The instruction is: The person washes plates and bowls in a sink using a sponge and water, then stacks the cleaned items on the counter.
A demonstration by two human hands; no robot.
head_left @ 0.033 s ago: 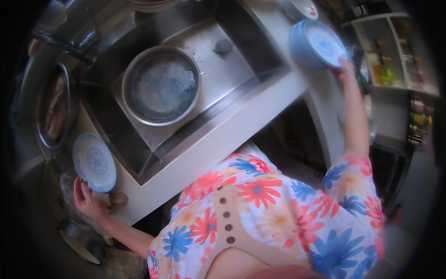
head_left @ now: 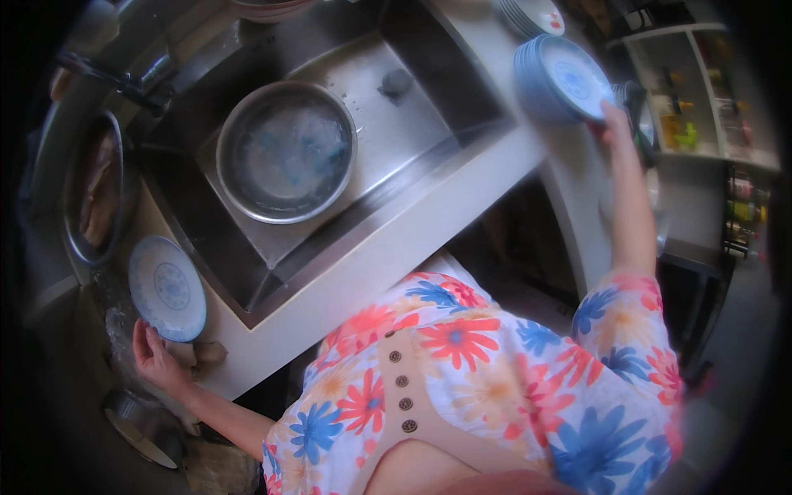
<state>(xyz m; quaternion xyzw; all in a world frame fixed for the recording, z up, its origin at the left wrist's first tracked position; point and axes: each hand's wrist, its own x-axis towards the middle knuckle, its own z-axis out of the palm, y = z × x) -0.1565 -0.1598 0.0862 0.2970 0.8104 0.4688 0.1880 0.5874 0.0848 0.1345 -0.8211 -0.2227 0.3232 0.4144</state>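
A white plate (head_left: 172,286) with a blue pattern lies at the left of the sink, on the counter corner. By its near rim is my left hand (head_left: 161,363), fingers loosely bent and apart; whether they touch the rim I cannot tell. At the far right stands a stack of blue-rimmed plates (head_left: 535,81). My right hand (head_left: 612,128) grips the near edge of the front plate (head_left: 580,80), which has a blue flower pattern and leans against the stack. The fingers beneath that plate are hidden.
A round metal basin (head_left: 286,153) of water stands in the steel sink (head_left: 421,91), beside a dark scrubber (head_left: 396,83). A faucet (head_left: 132,87) reaches over the sink's left side. An oval metal dish (head_left: 92,190) holds something brownish. More plates (head_left: 532,16) stand behind the stack.
My left hand has shifted very slightly down, away from the plate's rim. The glints on the basin's water have changed. My right hand stays on the plate.
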